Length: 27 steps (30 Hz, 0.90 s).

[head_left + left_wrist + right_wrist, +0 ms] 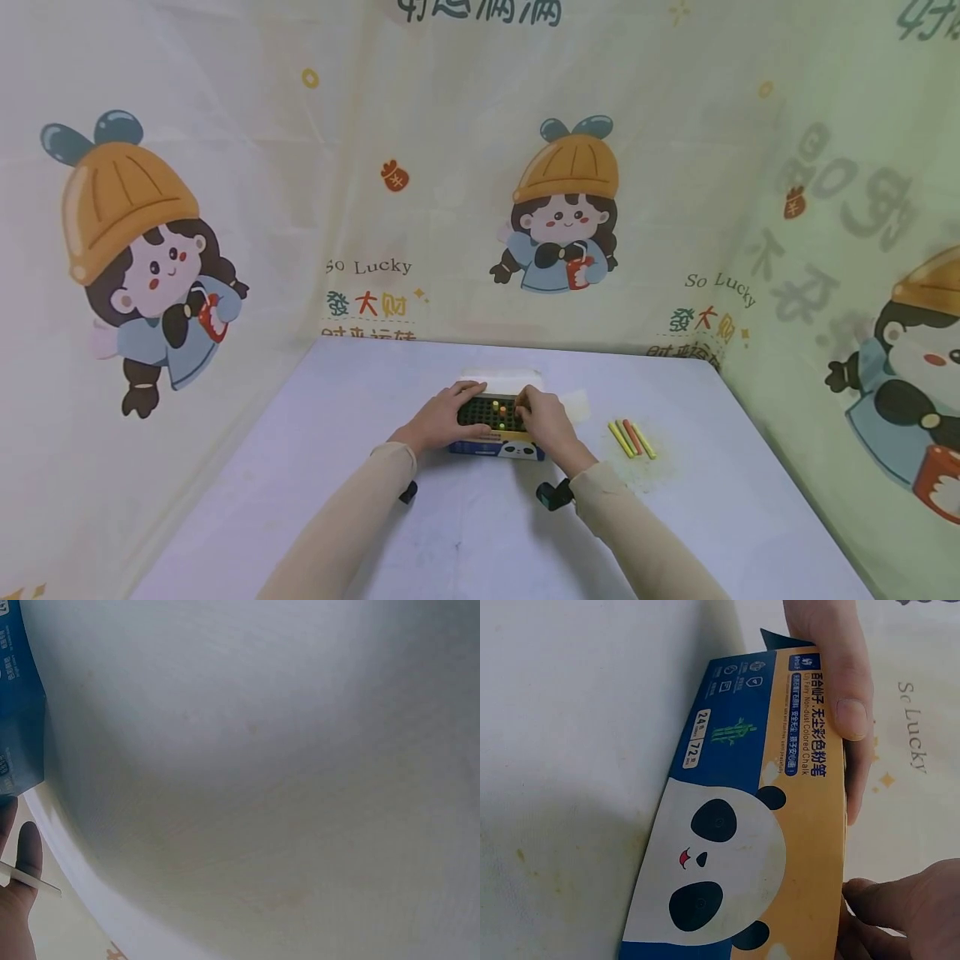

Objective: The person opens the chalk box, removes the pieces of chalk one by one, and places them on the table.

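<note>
My left hand (441, 417) grasps the left end of the chalk box (497, 429), fingers laid over the top edge and the thumb pressed on the panda-printed front wall, as the right wrist view shows with the thumb (838, 667) curled down over the box's orange edge. My right hand (546, 423) sits at the box's right end with fingers bent over the dark grid (491, 410) of holes on top; it seems to pinch something at the grid, but from the head view I cannot tell for sure, the fingertips being too small. In the right wrist view only the knuckles (900, 907) show, touching the box's edge.

The box lies flat on the surface (480, 533), near its far middle, long axis running left to right across my view, its open top facing up and the panda face (716, 866) on the side towards me. A few coloured chalk ends, red, yellow and green, show in the grid.

Behind the box, touching it or just beside it, lies a white sheet (504, 375). To the right, well apart from my right hand, loose chalk sticks (632, 438) lie side by side, yellow, orange and green, pointing diagonally away to the left. A cartoon-printed cloth (570, 200) walls in the surface on three sides.
</note>
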{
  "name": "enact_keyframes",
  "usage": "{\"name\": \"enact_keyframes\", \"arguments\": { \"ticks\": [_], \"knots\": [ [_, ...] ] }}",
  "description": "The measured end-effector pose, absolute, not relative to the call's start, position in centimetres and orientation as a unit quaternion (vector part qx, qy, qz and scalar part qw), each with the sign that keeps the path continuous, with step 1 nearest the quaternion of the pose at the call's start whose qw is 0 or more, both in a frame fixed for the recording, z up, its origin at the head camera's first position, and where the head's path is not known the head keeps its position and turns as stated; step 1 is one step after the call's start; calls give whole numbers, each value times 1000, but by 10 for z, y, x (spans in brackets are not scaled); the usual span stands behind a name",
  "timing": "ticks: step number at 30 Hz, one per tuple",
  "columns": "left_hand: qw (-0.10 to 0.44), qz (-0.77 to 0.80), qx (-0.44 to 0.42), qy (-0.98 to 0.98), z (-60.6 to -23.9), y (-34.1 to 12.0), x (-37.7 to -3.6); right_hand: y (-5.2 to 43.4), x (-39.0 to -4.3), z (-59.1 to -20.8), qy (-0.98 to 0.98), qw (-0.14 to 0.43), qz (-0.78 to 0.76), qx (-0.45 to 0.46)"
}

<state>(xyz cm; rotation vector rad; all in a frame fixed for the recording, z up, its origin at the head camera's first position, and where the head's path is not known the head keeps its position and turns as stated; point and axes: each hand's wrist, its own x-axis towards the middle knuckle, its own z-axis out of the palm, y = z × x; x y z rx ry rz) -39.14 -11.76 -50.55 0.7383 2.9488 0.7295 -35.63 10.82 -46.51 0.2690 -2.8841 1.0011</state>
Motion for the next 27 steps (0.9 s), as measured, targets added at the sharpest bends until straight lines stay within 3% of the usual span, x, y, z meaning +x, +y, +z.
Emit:
{"name": "enact_keyframes", "arguments": {
  "ticks": [27],
  "knots": [
    [3,233,241,942,-510,-118,-396,113,-363,-467,-929,33,352,108]
  ]
}}
